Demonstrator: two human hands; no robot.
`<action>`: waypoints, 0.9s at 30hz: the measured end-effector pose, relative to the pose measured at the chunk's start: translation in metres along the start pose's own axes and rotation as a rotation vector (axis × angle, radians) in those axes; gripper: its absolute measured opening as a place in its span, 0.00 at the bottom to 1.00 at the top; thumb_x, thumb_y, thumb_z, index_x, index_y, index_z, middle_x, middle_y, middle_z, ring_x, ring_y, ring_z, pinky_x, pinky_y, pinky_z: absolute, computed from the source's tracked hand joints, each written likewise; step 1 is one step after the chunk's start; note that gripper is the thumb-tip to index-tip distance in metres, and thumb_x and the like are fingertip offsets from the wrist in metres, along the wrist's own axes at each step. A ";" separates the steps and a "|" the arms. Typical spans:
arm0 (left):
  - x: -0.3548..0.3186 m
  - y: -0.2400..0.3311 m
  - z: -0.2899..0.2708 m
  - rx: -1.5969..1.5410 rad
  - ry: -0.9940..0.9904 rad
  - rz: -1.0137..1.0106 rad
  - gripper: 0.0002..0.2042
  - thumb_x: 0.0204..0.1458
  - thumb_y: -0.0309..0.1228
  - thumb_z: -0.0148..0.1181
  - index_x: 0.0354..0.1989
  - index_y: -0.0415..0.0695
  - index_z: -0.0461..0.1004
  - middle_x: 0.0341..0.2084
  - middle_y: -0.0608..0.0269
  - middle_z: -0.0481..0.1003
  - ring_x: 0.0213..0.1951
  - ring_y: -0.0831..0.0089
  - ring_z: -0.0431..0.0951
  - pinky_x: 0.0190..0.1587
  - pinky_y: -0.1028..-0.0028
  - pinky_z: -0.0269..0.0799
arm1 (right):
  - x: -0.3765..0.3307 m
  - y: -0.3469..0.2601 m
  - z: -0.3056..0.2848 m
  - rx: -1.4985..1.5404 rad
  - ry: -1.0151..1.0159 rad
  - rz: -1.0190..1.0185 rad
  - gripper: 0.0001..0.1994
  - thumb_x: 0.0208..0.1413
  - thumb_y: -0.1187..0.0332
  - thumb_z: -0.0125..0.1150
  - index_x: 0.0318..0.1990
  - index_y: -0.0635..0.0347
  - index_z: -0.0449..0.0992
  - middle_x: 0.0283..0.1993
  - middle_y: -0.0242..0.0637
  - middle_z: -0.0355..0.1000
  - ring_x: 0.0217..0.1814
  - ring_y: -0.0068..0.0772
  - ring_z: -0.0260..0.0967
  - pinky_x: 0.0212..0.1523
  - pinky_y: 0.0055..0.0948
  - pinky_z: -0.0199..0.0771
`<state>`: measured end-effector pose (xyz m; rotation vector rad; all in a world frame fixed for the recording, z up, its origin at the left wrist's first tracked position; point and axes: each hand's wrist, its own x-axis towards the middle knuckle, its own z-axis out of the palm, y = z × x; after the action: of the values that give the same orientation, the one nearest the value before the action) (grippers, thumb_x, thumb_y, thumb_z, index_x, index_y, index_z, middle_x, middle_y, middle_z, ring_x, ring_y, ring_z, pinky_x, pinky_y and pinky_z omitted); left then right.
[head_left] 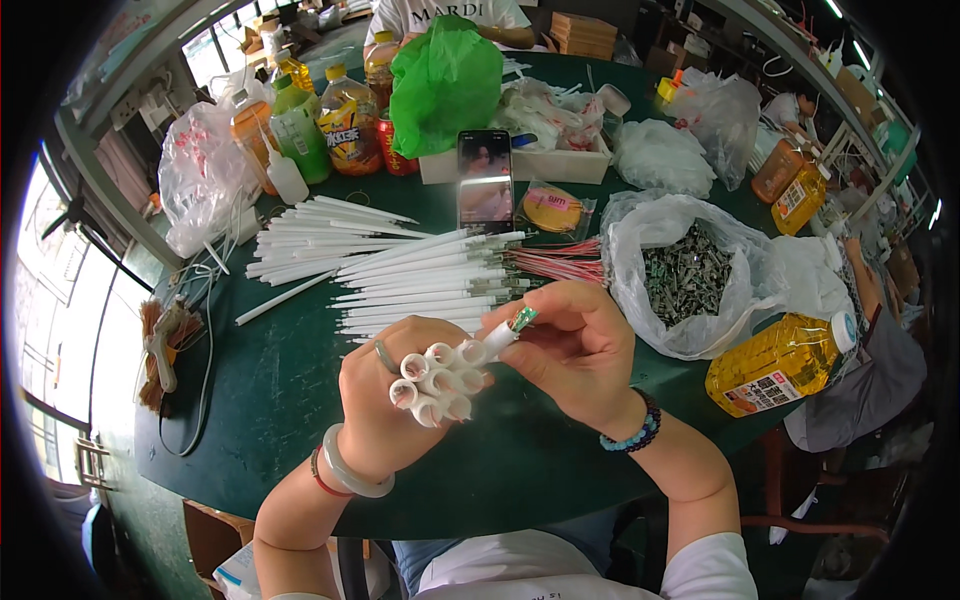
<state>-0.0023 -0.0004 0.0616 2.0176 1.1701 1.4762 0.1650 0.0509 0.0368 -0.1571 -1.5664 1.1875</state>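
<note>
My left hand (385, 400) is closed around a bundle of white plastic tubes (438, 382), their hollow ends turned toward me. One tube (500, 340) sticks out to the right of the bundle. At its end is a small green circuit board (522, 318), pinched between the thumb and fingers of my right hand (585, 350). How far the board sits inside the tube is hard to make out. Behind my hands, many white tubes (410, 290) lie in a pile on the table, with thin red and white wires (560, 262) at their right.
An open plastic bag of small dark parts (690, 275) is right of my hands, beside a bottle of yellow oil (775, 365). A phone (484, 180) stands behind the tubes. Drink bottles (348, 125), a green bag (445, 75) and a white box (570, 165) line the back.
</note>
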 end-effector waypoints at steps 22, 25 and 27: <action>0.003 -0.033 -0.004 0.586 -0.581 -0.052 0.16 0.29 0.18 0.54 0.33 0.37 0.68 0.28 0.54 0.68 0.29 0.55 0.71 0.33 0.65 0.67 | -0.032 0.010 -0.191 -1.860 0.081 0.781 0.06 0.36 0.71 0.61 0.21 0.64 0.72 0.29 0.45 0.70 0.35 0.46 0.68 0.38 0.38 0.67; 0.012 -0.017 -0.014 0.499 -0.519 -0.075 0.17 0.29 0.18 0.55 0.34 0.37 0.68 0.29 0.52 0.68 0.30 0.54 0.71 0.33 0.65 0.66 | -0.032 0.012 -0.193 -1.854 0.097 0.879 0.07 0.37 0.72 0.61 0.25 0.64 0.71 0.31 0.45 0.70 0.37 0.46 0.67 0.39 0.38 0.67; 0.014 -0.016 -0.018 0.456 -0.460 -0.076 0.15 0.31 0.19 0.57 0.33 0.36 0.68 0.27 0.52 0.69 0.29 0.54 0.71 0.32 0.66 0.66 | -0.031 0.012 -0.184 -1.860 0.164 0.770 0.09 0.37 0.73 0.61 0.28 0.64 0.71 0.33 0.46 0.70 0.38 0.47 0.67 0.39 0.38 0.67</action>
<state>-0.0236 0.0173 0.0648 2.3946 1.4388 0.6824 0.3184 0.1461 -0.0134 -2.0805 -1.9945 -0.2210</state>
